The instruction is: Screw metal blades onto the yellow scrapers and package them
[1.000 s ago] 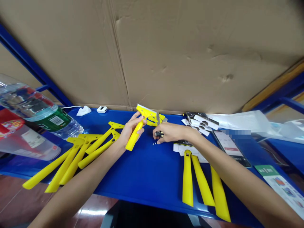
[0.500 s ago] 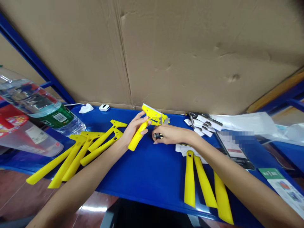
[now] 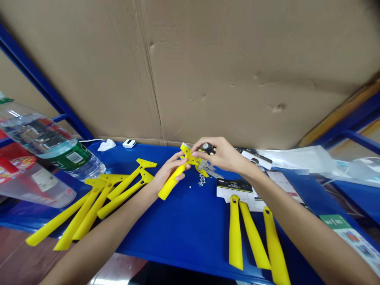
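My left hand (image 3: pixel 173 168) is closed around the handle of a yellow scraper (image 3: pixel 170 184), its head tilted up and away. My right hand (image 3: pixel 221 153) is at that head, thumb and fingertips pinched against it; whatever small piece they pinch is too small to make out. Tucked in the same hand is a short black-and-yellow screwdriver (image 3: pixel 209 149), its end pointing up. Just below the right hand lie yellow head pieces (image 3: pixel 202 170), grey metal blades (image 3: pixel 212 170) and a small heap of screws or nuts (image 3: pixel 202 180).
Several yellow scraper handles with heads (image 3: pixel 114 190) lie at left, near a water bottle (image 3: pixel 59 142) and a plastic tub (image 3: pixel 38 178). Yellow handles (image 3: pixel 236 233) lie at right beside printed cards (image 3: pixel 234 186) and a phone (image 3: pixel 285 184). Cardboard (image 3: pixel 208 71) walls the back.
My right hand has risen from the table beside the small parts to the scraper's head, bringing the screwdriver along. The left hand still grips the scraper. The view has shifted slightly.
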Motion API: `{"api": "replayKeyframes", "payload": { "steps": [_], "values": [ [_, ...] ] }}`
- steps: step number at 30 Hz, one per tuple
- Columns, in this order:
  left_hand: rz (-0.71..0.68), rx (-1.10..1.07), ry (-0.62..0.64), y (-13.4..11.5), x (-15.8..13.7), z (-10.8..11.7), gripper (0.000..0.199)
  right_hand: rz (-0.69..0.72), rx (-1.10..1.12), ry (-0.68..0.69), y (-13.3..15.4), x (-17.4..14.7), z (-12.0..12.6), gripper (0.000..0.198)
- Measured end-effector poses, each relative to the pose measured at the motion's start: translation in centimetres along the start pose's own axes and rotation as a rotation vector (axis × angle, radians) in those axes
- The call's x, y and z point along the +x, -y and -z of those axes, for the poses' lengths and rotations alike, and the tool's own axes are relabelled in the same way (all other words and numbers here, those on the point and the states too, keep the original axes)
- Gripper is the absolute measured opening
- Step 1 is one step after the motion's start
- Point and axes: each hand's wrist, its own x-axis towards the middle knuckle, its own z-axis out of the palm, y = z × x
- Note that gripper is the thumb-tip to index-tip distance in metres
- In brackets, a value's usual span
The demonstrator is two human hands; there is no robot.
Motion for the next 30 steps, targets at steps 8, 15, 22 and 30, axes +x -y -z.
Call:
{"api": "replayKeyframes", "payload": {
  "steps": [8, 15, 22, 30],
  "values": [
    [0.069, 0.017, 0.052, 0.4, -0.5, -0.4, 0.045, 0.03, -0.014, -0.032, -1.4, 0.3, -0.1, 0.013],
    [-0.034, 0.024, -0.019, 0.0, 0.3, 0.6, 0.044, 0.01, -0.045, 0.468, -1.0, -0.1, -0.4, 0.005],
    [-0.035, 0.017, -0.022, -0.4, 0.5, 1.0, 0.051, -0.109, -0.255, 0.732, -2.4, -0.5, -4.3, 0.007],
    [-0.053, 0.015, -0.01, -0.5, 0.3, 0.7, 0.045, -0.105, -0.392, 0.561, -3.4, -0.2, -2.7, 0.014]
  ]
}}
